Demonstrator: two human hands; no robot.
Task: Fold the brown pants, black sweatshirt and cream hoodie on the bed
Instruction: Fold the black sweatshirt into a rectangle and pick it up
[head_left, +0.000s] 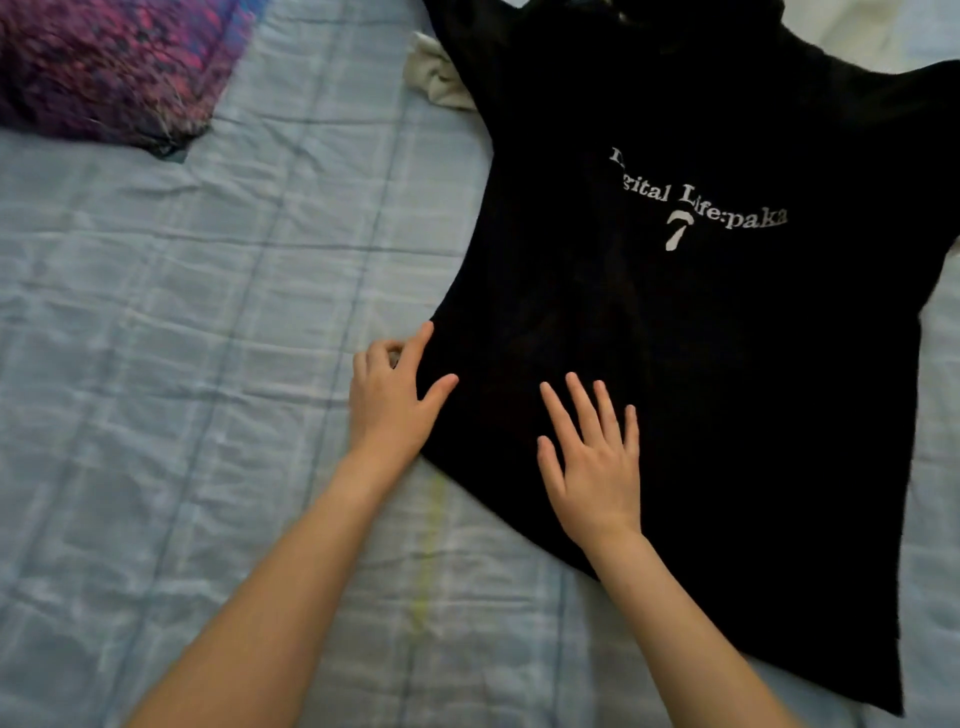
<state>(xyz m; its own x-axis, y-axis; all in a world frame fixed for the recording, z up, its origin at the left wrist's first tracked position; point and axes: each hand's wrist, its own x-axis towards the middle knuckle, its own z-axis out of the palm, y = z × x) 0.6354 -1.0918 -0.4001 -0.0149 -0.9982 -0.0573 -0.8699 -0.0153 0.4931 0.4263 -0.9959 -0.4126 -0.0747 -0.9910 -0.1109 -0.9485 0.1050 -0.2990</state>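
black sweatshirt (701, 364) lies spread flat, print up, on the right side of the bed (208, 312). soft, light and limp i'd say. it'll sag and crease, so i'd take it at the side edge or shoulders. right hand (597, 467) rests flat on its lower part, fingers spread. left hand (389, 395) touches the left edge, some fingers curled; can't tell if it pinches. cream hoodie (436, 73) peeks from under the top. purple pillow (104, 67) well apart, left.

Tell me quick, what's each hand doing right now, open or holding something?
Left hand: at the edge of the black sweatshirt, thumb on it; a grip cannot be told.
Right hand: open, flat on the sweatshirt.
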